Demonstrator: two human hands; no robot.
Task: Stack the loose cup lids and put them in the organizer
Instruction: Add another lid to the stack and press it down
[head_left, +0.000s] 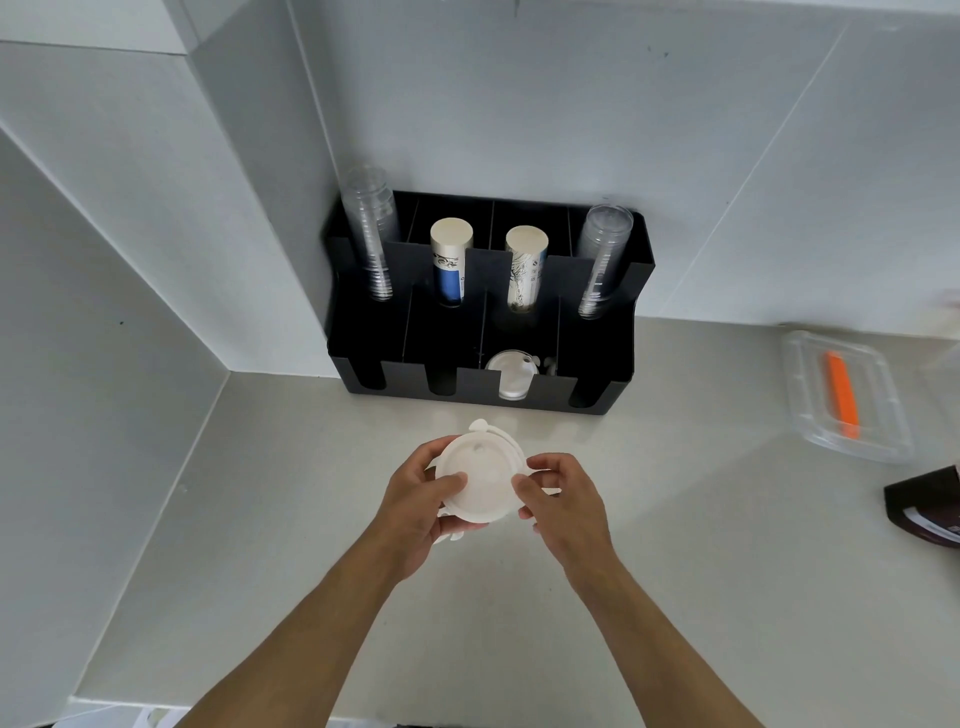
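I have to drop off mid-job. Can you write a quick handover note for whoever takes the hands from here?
Left hand: grip shut on the stack of white lids, thumb on top.
Right hand: fingertips on the stack's right edge, squaring it up.
The stack is held above the counter, in front of the black organizer.
Done: some lids already sit in the third front slot from the left.
Left: finish aligning the stack, then drop it into a front slot, probably that one.
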